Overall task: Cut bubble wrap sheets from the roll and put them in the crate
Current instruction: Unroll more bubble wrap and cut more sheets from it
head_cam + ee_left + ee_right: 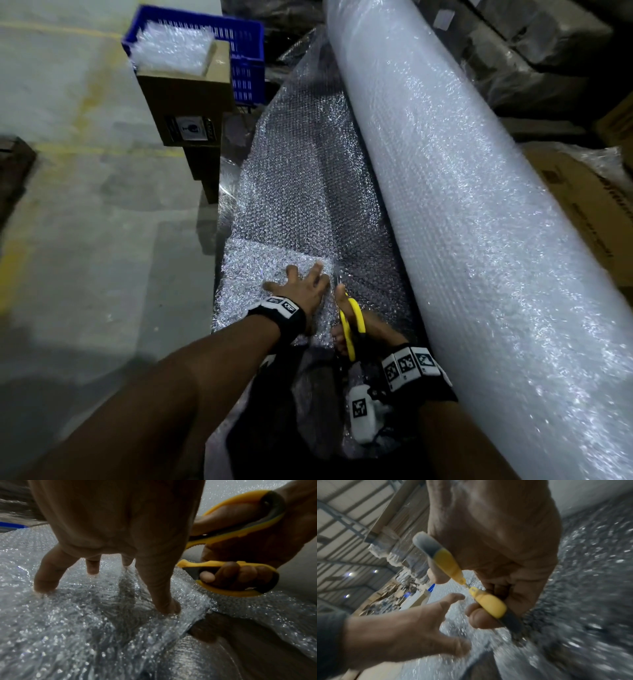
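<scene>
Scissors [351,322] point away, gripped by right hand [368,334]; left hand [305,289] spread flat pressing bubble wrap [301,192].

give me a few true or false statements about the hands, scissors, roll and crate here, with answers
1. The right hand grips the yellow-handled scissors. True.
2. The left hand presses spread fingers on the folded bubble wrap sheet. True.
3. The blue slatted plastic crate sits beside the person's right wrist. False: it stands at the far end, beyond the brown cardboard box.
4. The big white bubble wrap roll lies left of both hands. False: it lies on the right.
5. The left hand holds the scissors. False: its fingers touch only bubble wrap.
</scene>
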`<state>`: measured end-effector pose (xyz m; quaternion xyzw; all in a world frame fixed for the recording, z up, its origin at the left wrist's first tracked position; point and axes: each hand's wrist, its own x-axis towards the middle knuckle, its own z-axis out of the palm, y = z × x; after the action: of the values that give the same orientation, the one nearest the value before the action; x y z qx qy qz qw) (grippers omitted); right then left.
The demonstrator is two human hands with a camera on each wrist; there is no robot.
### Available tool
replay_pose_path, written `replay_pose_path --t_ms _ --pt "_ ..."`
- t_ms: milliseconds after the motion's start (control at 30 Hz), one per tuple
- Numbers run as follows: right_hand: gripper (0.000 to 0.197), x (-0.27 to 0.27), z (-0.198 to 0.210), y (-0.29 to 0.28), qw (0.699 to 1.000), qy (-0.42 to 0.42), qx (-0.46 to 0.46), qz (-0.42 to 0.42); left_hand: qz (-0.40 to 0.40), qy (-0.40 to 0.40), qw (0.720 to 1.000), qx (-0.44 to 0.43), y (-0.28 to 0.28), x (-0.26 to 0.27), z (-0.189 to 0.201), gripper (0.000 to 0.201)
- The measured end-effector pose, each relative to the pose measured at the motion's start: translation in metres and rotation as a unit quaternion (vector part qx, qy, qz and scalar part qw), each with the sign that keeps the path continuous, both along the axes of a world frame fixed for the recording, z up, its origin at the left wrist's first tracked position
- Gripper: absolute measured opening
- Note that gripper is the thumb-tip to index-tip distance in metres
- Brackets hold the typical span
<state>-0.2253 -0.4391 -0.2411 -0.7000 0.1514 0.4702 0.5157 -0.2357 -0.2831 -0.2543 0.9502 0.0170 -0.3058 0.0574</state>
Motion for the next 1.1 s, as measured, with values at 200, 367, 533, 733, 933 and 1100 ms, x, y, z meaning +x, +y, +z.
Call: replay_pose_path --t_ms 200,367,533,733,933,1100 --pt "0.065 -0.003 0.006 -0.003 0.999 0.008 0.026 -0.019 0.004 0.004 1.0 -0.022 0.002 0.001 0.002 0.122" --pt "0.062 0.006 -0.001 0.005 0.999 -0.011 0.009 -0.033 0.005 0.022 0.999 -0.023 0.001 0.003 0.005 0.13" --pt "0.054 0.002 -0.006 0.003 0.999 -0.019 0.008 -0.046 0.008 0.027 0.999 -0.019 0.0 0.003 0.009 0.127" --pt "0.06 0.013 -0.008 0.007 0.999 -0.03 0.004 -0.042 0.006 0.024 1.0 -0.009 -0.001 0.003 0.008 0.128" --pt "0.058 0.015 -0.006 0.008 0.998 -0.037 0.001 -0.043 0.008 0.026 0.999 -0.016 0.0 0.004 0.006 0.131" --pt "0.062 0.026 -0.005 0.013 1.0 -0.004 0.016 -0.023 0.011 0.019 1.0 -0.019 -0.003 0.004 0.004 0.133"
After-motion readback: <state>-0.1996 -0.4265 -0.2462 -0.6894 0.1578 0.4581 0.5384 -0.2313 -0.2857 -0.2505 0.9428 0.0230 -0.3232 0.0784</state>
